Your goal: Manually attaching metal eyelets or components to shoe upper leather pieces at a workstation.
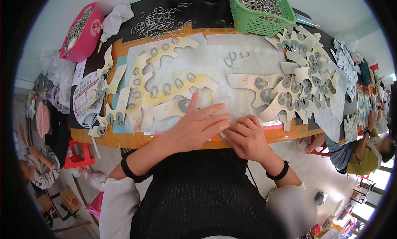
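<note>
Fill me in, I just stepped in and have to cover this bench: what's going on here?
A person is working at a table covered with pale cut-out card shapes and metal oval rings. The left hand lies flat, fingers spread, pressing a card piece near the front edge. The right hand is curled beside it, fingertips down on the sheet. A pile of ringed pieces sits to the right, and a green basket of rings stands behind.

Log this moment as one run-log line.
left hand: flat on cream cutout | right hand: fingers curled at table edge | loose rings: mid-table
</note>
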A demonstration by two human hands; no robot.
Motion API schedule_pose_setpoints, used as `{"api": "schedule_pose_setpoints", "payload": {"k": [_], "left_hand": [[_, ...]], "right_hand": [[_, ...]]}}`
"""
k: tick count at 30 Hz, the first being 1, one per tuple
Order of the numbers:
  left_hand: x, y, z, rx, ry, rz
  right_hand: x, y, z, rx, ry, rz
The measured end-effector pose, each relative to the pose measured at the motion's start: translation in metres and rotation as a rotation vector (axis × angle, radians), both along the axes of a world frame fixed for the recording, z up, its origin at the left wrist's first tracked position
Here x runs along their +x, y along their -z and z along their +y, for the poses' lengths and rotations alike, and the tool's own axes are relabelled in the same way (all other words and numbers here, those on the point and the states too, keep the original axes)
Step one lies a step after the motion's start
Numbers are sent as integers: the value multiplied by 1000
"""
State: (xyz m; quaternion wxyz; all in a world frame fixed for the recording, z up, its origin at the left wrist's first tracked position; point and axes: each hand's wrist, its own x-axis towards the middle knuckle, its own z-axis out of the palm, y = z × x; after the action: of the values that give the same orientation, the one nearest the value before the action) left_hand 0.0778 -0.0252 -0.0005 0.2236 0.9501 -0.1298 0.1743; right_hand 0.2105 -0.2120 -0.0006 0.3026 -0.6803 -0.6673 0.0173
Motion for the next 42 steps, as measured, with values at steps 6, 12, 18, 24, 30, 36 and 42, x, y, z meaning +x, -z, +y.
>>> {"api": "schedule_pose_setpoints", "payload": {"k": [6,12,18,24,30,36,42], "left_hand": [[-5,9,4,-120,44,87],[-6,26,9,-26,9,-21],[-8,18,2,-135,-78,-13],[-15,23,-2,-80,-33,-15],[-17,15,-5,-22,-75,48],[-25,18,-11,173,-73,11],[-30,24,-16,324,-102,-95]], "right_hand": [[0,1,1,8,6,28],[-5,1,6,-27,56,80],[-8,5,14,7,107,71],[-7,3,10,-11,76,108],[-7,6,6,24,44,16],[-6,4,1,11,0,16],[-11,3,-2,-17,-5,-34]]}}
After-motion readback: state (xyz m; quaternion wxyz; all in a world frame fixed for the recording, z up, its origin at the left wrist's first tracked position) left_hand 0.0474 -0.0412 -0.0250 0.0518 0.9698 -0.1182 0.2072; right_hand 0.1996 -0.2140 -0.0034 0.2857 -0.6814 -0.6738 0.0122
